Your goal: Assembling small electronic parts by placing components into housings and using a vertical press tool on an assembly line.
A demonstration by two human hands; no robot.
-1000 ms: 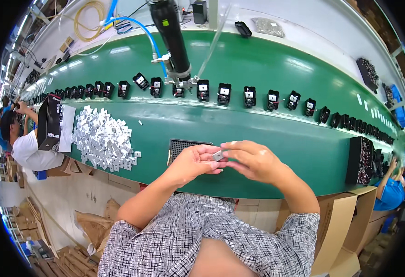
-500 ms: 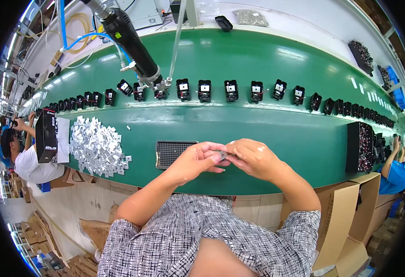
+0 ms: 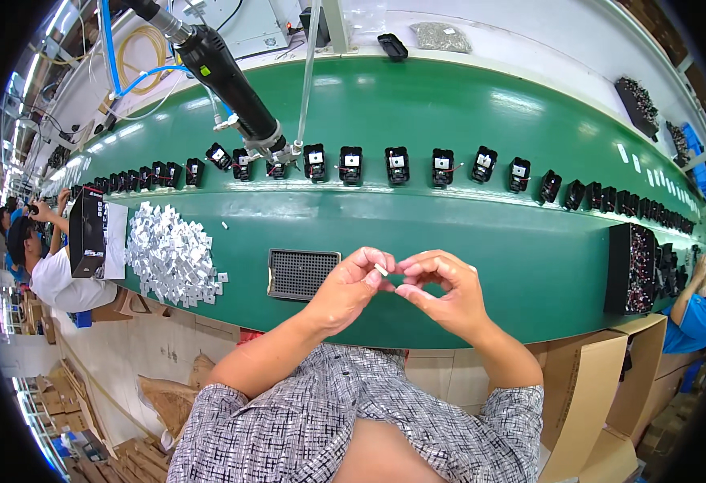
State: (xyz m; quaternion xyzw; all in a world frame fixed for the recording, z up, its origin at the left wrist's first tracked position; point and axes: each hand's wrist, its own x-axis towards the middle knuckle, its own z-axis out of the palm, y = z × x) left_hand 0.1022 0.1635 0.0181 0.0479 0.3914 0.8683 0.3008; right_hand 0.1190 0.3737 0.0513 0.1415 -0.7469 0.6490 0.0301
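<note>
Between the thumb and fingers of my left hand [image 3: 349,290] is a small pale metal plate [image 3: 380,270], seen nearly edge-on above the green bench. Close beside it, my right hand [image 3: 449,294] is curved into a loose C. Its thumb and forefinger stand apart, and I see nothing between them. Left of my hands lies a black tray [image 3: 338,276] with a grid of small holes. Farther left, a heap of small silvery-white square plates [image 3: 172,253] is spread on the bench.
A long row of black housings [image 3: 398,165] crosses the bench beyond my hands. Above it hangs a black power screwdriver [image 3: 228,80] with hoses. A black box of small parts [image 3: 630,270] stands right, an open carton [image 3: 586,386] below it. Co-workers sit at both sides.
My right hand has drawn back to the right, its thumb and forefinger parting. The plate stays in my left hand, now turned edge-on.
</note>
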